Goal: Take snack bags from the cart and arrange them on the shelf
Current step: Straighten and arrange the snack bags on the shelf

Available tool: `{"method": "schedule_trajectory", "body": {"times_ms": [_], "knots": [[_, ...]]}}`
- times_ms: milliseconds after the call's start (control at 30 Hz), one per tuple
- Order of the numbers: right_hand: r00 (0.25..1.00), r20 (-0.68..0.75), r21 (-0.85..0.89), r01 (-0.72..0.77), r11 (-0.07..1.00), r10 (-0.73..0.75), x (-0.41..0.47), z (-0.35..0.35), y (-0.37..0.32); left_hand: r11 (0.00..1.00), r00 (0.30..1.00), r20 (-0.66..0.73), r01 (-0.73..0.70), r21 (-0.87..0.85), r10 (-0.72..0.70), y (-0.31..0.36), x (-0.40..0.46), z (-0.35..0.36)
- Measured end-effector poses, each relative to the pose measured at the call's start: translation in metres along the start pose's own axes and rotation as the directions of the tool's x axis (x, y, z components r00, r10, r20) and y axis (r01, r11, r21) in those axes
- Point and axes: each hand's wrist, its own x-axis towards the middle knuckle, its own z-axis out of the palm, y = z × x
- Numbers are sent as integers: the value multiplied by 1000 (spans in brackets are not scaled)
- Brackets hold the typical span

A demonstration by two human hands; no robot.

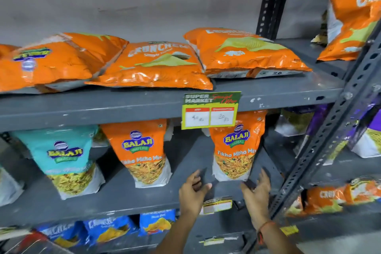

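Observation:
An orange Tikha Mitha Mix bag (237, 146) stands upright on the middle shelf (127, 198), right of a second orange bag (142, 150) and a teal bag (66, 159). My left hand (191, 192) is open just below and left of the bag's base, not touching it. My right hand (257, 192) is open just below and right of that base, fingers spread, empty. Both hands are blurred by motion. The cart (22, 243) shows only as a red and wire corner at the bottom left.
Orange Crunchem bags (156, 64) lie flat on the upper shelf (278, 93). A yellow price tag (210, 111) hangs from its edge. Blue bags (111, 229) fill the lower shelf. A slotted upright post (338, 128) slants at the right, with purple and orange bags beyond it.

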Motion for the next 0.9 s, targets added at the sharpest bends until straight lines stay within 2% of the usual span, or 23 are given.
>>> {"method": "schedule_trajectory", "body": {"times_ms": [100,200,300,400,500,633,767,900], "knots": [[981,-193,5,8,1000,-6,-60,26,4,997,998,-60,-15,-70,11,4,-20,-52],[982,-177,-36,60,998,-65,-124,68,-1,993,984,-162,-87,-83,73,5,-42,-125],[997,-2,62,75,995,-75,-189,121,-26,990,954,-274,-136,-48,118,10,-65,-215],[966,206,88,141,986,-157,-248,180,-55,991,916,-380,-137,12,131,12,-84,-309],[878,428,138,172,975,-215,-303,234,-73,990,862,-488,-120,68,138,6,-101,-391],[717,647,92,266,960,-260,-357,297,-76,997,798,-598,-49,57,73,-19,-113,-474],[577,788,16,331,944,-216,-375,357,-75,998,776,-631,-16,-65,-29,-45,-91,-530],[519,843,-59,349,935,-141,-366,419,-75,994,780,-620,16,-110,-81,-70,-57,-564]]}}
